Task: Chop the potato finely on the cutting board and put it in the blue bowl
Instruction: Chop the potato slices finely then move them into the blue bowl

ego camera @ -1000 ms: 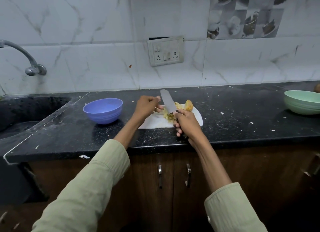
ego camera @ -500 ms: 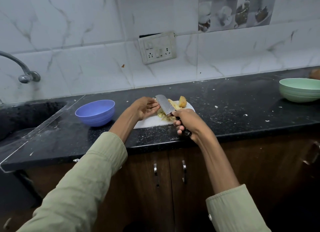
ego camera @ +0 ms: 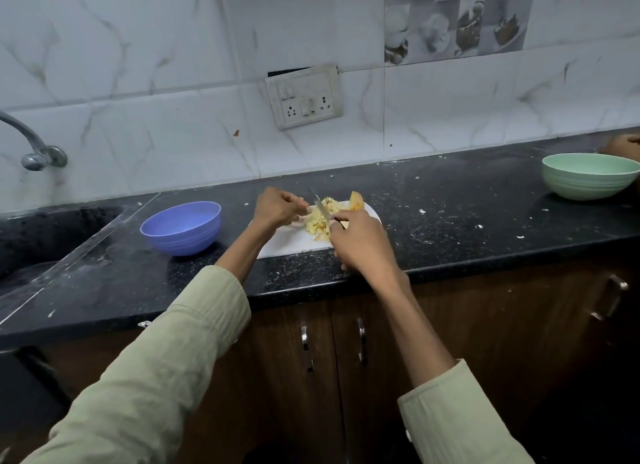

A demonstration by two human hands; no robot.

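No readable text, labels, brand names or numbers anywhere in the head view. The switch and socket plate [ego camera: 304,97] on the wall tiles has no legible markings. The decorative tile [ego camera: 453,18] at upper right carries only printed pictures of cups and dishes, no lettering. The blue bowl [ego camera: 180,227], green bowl [ego camera: 589,175] and cutting board [ego camera: 287,242] are unmarked. The knife [ego camera: 320,205] blade is too small to tell.
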